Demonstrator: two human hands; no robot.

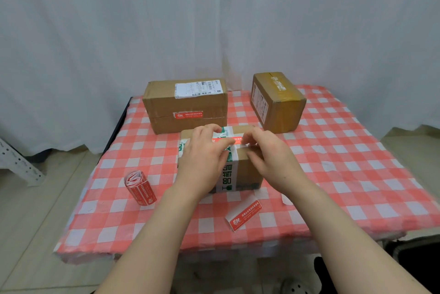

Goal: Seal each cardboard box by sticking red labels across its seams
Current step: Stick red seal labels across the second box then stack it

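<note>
A small cardboard box (248, 169) with white and green tape stands in the middle of the table. A red label (228, 140) lies across its top. My left hand (202, 160) rests over the box's left side with fingertips on the label. My right hand (269, 153) pinches the label's right end at the box top. A larger box (185, 105) at the back left carries a red label (189, 115) on its front seam. Another box (277, 103) stands at the back right. A roll of red labels (140, 189) lies at the left.
A loose red label on its white backing (242, 216) lies near the table's front edge. The table wears a red and white checked cloth (357, 174). A white curtain hangs behind. A grey metal bracket (16, 162) stands on the floor at the left.
</note>
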